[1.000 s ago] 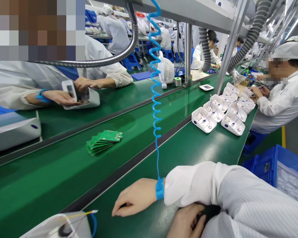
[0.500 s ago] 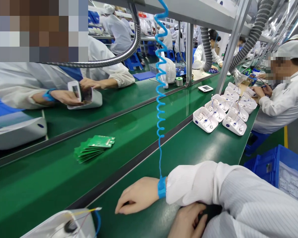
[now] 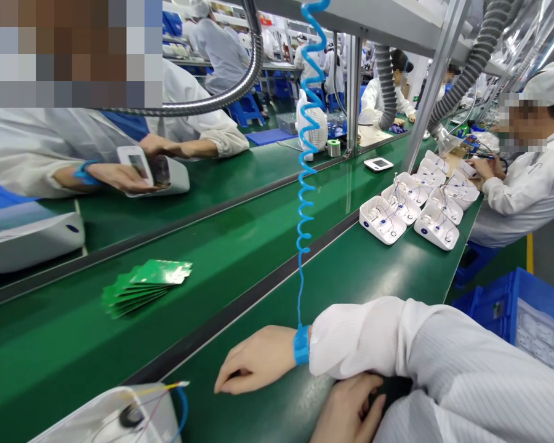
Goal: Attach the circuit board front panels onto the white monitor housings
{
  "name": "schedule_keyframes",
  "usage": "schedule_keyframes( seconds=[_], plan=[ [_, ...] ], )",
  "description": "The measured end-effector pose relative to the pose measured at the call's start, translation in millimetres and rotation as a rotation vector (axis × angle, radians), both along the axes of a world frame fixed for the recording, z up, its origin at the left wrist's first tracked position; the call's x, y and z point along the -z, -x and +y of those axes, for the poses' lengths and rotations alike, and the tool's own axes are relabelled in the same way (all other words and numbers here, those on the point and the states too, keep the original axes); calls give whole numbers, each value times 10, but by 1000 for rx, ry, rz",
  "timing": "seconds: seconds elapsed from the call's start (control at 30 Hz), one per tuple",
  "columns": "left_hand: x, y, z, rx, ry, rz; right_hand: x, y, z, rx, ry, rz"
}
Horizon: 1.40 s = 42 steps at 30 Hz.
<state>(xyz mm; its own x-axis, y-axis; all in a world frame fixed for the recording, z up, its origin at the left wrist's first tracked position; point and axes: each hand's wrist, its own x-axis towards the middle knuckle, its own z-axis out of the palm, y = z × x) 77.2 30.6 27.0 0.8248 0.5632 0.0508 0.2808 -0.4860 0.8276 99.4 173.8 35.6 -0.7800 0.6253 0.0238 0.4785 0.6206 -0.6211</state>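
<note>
My right hand point(image 3: 257, 362) rests palm down on the green bench at the lower middle, a blue strap point(image 3: 301, 346) round its wrist. Its fingers are curled, thumb and fingertips close together, with nothing seen in them. Below the right forearm lies my left hand point(image 3: 348, 409), fingers partly spread and bent, partly hidden by the sleeve; it holds nothing that shows. At the bottom left, nearest my right hand, a white plastic housing point(image 3: 164, 418) stands with thin wires and a yellow lead with a white plug. A fanned stack of green circuit boards point(image 3: 150, 283) lies on the green conveyor belt.
A coiled blue cord point(image 3: 307, 184) hangs down to the strap. Several wired white housings point(image 3: 383, 221) stand farther right on the bench, before a co-worker point(image 3: 530, 172). Across the belt, another person's hands point(image 3: 124, 176) hold a white device. A blue crate point(image 3: 503, 307) stands at right.
The green circuit boards have slid left and toward me along the belt. My two hands stay where they were. The view has shifted slightly.
</note>
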Motion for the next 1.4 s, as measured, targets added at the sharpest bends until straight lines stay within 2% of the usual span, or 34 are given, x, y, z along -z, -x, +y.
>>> schedule_keyframes(
  seconds=[0.27, 0.53, 0.73, 0.93, 1.4],
  plan=[
    [0, 3, 2, 1, 21, 27, 35, 10, 17, -6, 6, 2],
    [-74, -25, -36, -28, 48, 24, 173, -5, -24, 13, -86, 94],
    [41, -96, -75, -17, -76, -31, 218, -42, -65, 14, -84, 187],
    [141, -127, -73, -44, -116, -68, 224, -55, -68, 53, -44, 211],
    [132, -119, -85, -65, -124, -85, 201, -52, -71, 45, -51, 193]
  ],
)
